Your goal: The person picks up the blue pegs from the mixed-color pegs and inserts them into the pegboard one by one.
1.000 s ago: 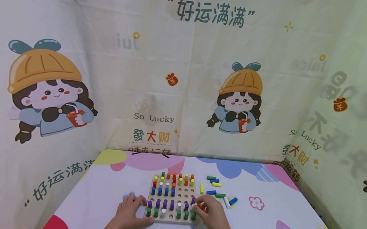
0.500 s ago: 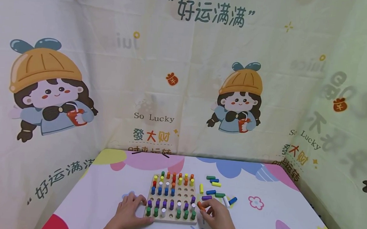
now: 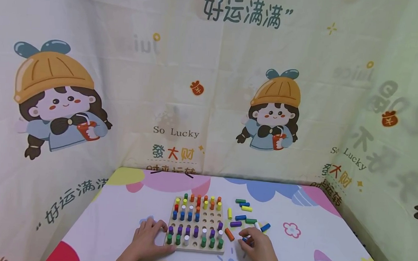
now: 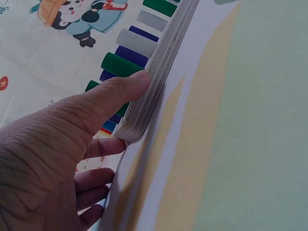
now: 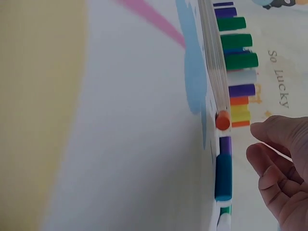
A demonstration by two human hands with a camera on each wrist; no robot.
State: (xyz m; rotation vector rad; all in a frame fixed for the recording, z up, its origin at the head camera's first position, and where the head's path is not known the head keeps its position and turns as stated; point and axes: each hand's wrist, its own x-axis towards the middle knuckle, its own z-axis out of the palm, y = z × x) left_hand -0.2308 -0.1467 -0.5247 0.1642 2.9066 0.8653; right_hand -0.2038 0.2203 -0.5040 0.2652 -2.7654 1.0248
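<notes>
A wooden pegboard (image 3: 194,250) stands on the table, with rows of coloured pegs upright in its holes. My left hand (image 3: 146,238) holds its near left corner. The thumb (image 4: 115,91) lies against the front edge and the index fingertip (image 4: 113,146) touches the side; the other fingers hang loosely. Right of the board, my right hand (image 3: 258,247) hovers with thumb and index finger apart. A blue peg (image 3: 245,239) lies by its fingertips; the right wrist view shows this blue peg (image 5: 224,177) on the table, apart from the fingers. An orange peg (image 3: 229,234) lies between hand and board.
Several loose pegs lie right of the board, among them a purple peg (image 3: 236,224), a yellow peg (image 3: 230,213), a green peg (image 3: 251,221) and a blue peg (image 3: 265,227). A white peg (image 3: 257,226) is partly behind the right hand. Printed cloth (image 3: 210,106) hangs behind the table.
My right hand has drawn back from the white peg at the board's right side. A purple peg, then the orange one, came to lie on the table. The left hand stays in place.
</notes>
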